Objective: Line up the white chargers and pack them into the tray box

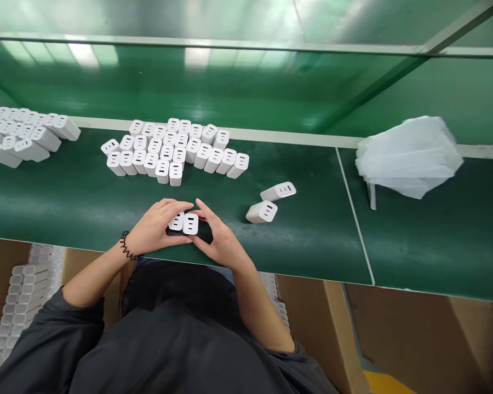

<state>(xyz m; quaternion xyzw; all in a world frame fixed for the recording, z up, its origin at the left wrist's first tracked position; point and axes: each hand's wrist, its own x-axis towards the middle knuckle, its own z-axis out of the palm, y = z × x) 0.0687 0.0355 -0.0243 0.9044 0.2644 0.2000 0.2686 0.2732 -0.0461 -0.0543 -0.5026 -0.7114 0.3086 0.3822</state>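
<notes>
Two white USB chargers stand side by side near the table's front edge, their port faces up. My left hand is curled round the left charger, with its thumb along the near side and its fingers over the far side. From the other side, my right hand holds the right charger between thumb and fingers. The fingertips of both hands almost meet. To the right of my right hand, one charger leans over and another charger lies tilted behind it.
Behind my hands several chargers stand in rows on the green table. A further block of chargers is at the far left. A white cloth-like bundle lies at right. Below the edge, a carton and stacked chargers show.
</notes>
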